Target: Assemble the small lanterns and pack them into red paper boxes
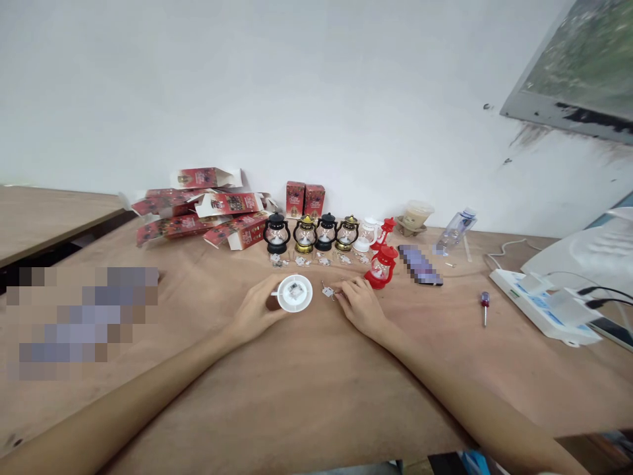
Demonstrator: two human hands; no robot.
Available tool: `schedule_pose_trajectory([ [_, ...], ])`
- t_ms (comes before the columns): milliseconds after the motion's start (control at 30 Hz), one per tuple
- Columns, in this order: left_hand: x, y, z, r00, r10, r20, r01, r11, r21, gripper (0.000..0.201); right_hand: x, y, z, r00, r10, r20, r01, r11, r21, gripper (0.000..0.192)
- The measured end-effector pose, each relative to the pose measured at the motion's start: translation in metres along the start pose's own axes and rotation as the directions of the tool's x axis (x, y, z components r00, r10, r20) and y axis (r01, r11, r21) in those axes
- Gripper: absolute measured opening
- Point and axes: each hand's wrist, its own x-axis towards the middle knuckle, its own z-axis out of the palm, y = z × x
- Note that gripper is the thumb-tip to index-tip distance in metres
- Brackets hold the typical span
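The left grip [260, 309] grasps the white lantern [295, 305], underside in view. At its 3 o'clock the right grip [363, 305] is at a small part [327, 291]; whether pinched, I cannot tell. Apparently, underside work is in hand; the next move calls for holding steady.

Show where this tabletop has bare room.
Free: brown wooden tabletop between both forearms, and from right forearm to red-handled screwdriver. Crowded: around the black, gold, white and red miniature lanterns, with red cardboard boxes behind and left.

White lantern [295, 294], round underside showing
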Motion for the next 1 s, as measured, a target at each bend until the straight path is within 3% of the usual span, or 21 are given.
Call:
schedule_pose_trajectory([
  [200,0.000,0.002,0.000,0.999,0.049,0.019,-0.049,0.999,-0.013,0.041,0.000,0.000,0.002,0.996,-0.045,-0.072,0.047,0.998,0.030,0.022],
  [333,0.000,0.002,0.001,0.996,0.078,0.036,-0.078,0.997,0.000,0.040,0.000,0.000,-0.001,0.982,-0.059,-0.180,0.075,0.994,0.084,0.022],
  [467,-0.002,0.002,0.000,0.997,0.046,0.059,-0.049,0.997,0.052,0.040,0.000,-0.010,-0.010,0.947,-0.035,-0.319,0.092,0.982,0.167,0.017],
  [600,-0.003,0.003,0.001,0.997,0.067,0.035,-0.070,0.994,0.084,0.038,-0.002,-0.030,-0.018,0.888,0.062,-0.455,0.116,0.929,0.352,0.009],
  [767,-0.001,0.002,0.001,0.998,0.057,0.028,-0.059,0.995,0.085,0.033,-0.008,-0.045,-0.012,0.883,0.209,-0.419,0.063,0.833,0.550,0.007],
  [1000,-0.006,0.009,0.013,0.997,-0.075,0.018,0.074,0.997,0.037,0.037,-0.011,-0.057,-0.012,0.895,0.111,-0.432,0.170,0.811,0.560,0.015],
])
